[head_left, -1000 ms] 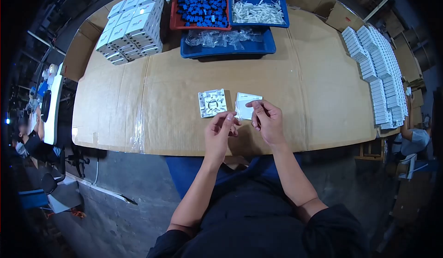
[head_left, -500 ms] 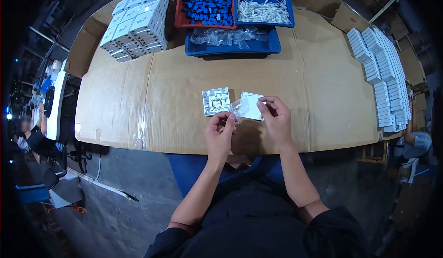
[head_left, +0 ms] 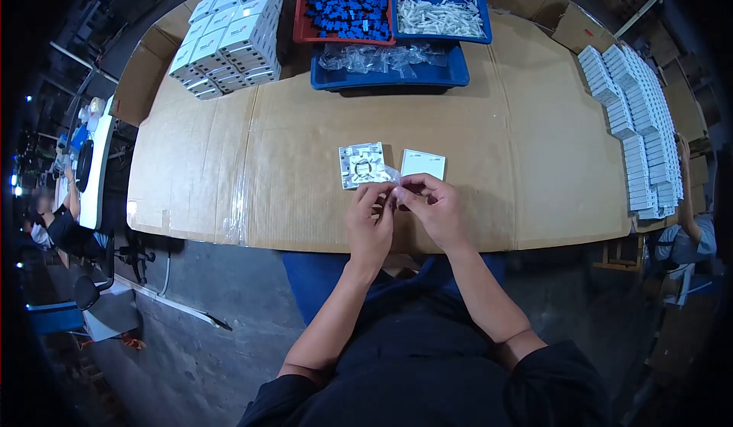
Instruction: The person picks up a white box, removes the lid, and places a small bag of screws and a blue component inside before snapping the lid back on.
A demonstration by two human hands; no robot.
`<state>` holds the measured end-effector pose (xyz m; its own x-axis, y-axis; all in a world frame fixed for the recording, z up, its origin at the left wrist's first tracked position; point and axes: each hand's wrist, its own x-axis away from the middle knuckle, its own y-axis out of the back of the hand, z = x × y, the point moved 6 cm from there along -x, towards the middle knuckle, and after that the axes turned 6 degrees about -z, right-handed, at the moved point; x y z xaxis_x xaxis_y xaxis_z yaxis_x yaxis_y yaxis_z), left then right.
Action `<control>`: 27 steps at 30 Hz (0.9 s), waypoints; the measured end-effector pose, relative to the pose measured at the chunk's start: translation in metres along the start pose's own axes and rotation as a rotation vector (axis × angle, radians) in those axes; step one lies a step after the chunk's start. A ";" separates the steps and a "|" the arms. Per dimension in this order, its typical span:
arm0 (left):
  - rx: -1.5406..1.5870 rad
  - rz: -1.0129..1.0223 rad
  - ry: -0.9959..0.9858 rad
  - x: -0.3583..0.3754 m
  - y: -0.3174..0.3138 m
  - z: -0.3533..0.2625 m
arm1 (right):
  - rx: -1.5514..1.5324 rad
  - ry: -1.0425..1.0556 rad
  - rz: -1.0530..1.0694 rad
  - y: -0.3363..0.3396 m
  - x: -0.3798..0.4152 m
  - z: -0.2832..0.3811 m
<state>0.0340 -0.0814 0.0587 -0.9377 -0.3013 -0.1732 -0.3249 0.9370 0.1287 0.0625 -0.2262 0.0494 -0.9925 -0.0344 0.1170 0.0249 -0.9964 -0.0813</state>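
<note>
Close together over the front of the cardboard-covered table [head_left: 305, 206], both my hands pinch a small clear plastic bag [head_left: 392, 174]. My left hand [head_left: 369, 225] grips its near end with thumb and forefinger. Beside it, the fingertips of my right hand [head_left: 437, 212] close on the same spot. Whatever the bag contains is hidden by my fingers. Just beyond my left hand lies a square white plastic housing [head_left: 360, 164] with a round opening and inner parts showing. A flat white square cover [head_left: 424, 164] rests beyond my right hand, partly covered by it.
Stacked white boxes [head_left: 229, 41] stand back left. A red bin [head_left: 303, 30] holds blue parts; a blue bin [head_left: 482, 26] holds white plugs. Below them, another blue tray [head_left: 389, 83] contains clear bags. White units [head_left: 637, 122] line the right edge. People sit at both sides.
My right hand has moved left and down from above the white cover to meet my left hand at the bag. More of the cover now shows.
</note>
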 end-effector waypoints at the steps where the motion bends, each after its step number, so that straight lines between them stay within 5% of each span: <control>1: -0.057 0.012 -0.060 0.000 0.000 -0.002 | -0.043 -0.021 -0.005 -0.001 0.000 -0.002; 11: -0.068 -0.112 -0.089 0.004 0.004 -0.005 | -0.080 -0.120 -0.104 0.002 0.001 -0.012; 16: -0.049 -0.174 -0.116 0.008 0.003 -0.003 | 0.009 0.089 -0.270 0.002 0.005 -0.004; 19: -0.010 -0.038 -0.016 0.007 -0.007 -0.003 | 0.058 0.161 -0.295 0.005 0.003 -0.008; 22: 0.330 -0.073 0.375 0.010 -0.009 0.025 | 0.055 0.204 -0.230 0.006 0.003 -0.013; 27: 0.433 -0.093 0.584 0.001 -0.001 0.035 | 0.040 0.385 -0.053 0.004 0.004 -0.007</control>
<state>0.0381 -0.0765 0.0243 -0.8610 -0.3148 0.3994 -0.4416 0.8524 -0.2801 0.0576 -0.2298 0.0427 -0.9647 0.0416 -0.2602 -0.0308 -0.9985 -0.0454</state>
